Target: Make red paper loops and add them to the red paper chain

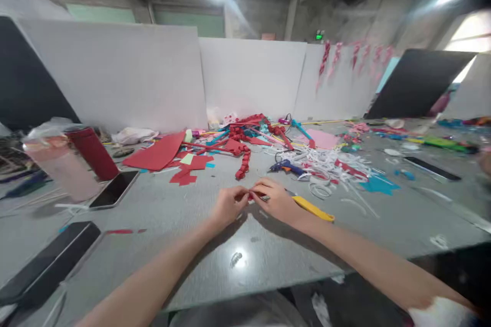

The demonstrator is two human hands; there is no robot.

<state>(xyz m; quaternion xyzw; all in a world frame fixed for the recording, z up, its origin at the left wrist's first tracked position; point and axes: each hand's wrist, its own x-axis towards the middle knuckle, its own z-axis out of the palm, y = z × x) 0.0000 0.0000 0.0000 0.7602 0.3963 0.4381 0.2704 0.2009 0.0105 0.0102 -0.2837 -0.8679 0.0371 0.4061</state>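
Observation:
My left hand [229, 204] and my right hand [275, 199] meet over the middle of the grey table [184, 245]. Both pinch a small red paper piece [251, 195] between their fingertips. Just behind my right hand a yellow-handled cutter [312, 209] lies on the table. A chain of folded red paper [243, 159] runs from a heap of red and teal paper scraps [249, 130] down toward my hands.
A red paper sheet [156, 153], a phone [114, 189], a dark red cup [94, 153] and a pink tumbler [61, 163] sit left. A dark tablet [46, 263] lies near left. A blue glue gun [286, 166], white paper strips [326, 161] and white partition boards [153, 76] lie beyond.

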